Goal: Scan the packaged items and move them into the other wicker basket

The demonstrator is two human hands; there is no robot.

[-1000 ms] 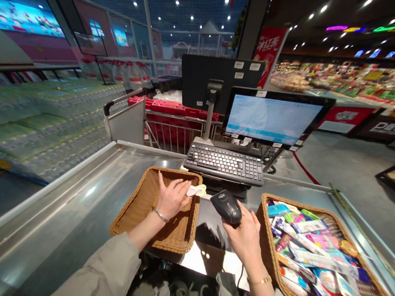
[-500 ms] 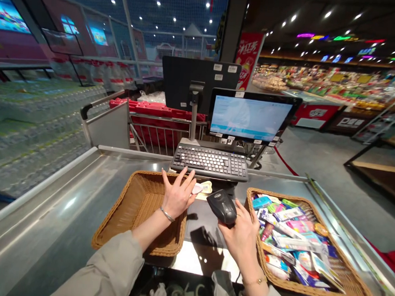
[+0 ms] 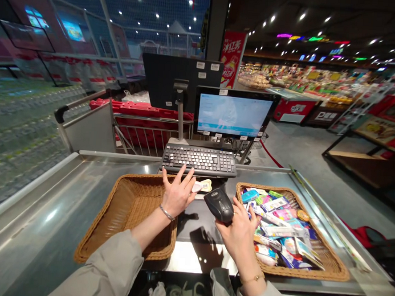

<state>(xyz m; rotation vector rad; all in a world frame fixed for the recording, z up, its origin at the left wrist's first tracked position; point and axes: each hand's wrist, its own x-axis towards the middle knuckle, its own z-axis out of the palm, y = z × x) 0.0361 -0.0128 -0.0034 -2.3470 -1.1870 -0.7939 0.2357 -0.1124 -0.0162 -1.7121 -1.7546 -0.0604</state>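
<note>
Near the desk's (image 3: 92, 164) far edge, the left grip (image 3: 177, 197) pinches a pink-and-yellow packet (image 3: 206, 185) beyond the left wicker basket's (image 3: 118, 210) right rim, apparently to face the barcode scanner (image 3: 219, 205) clasped in the right grip (image 3: 239, 232)

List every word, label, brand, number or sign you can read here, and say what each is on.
"冰红茶": top of the red banner behind the monitors.
Too blurred: lettering lower on that banner, on the red freezer and on the dark panel beside it.
Too small: the screen, keyboard, scanner, packages and monitor stickers.
</note>
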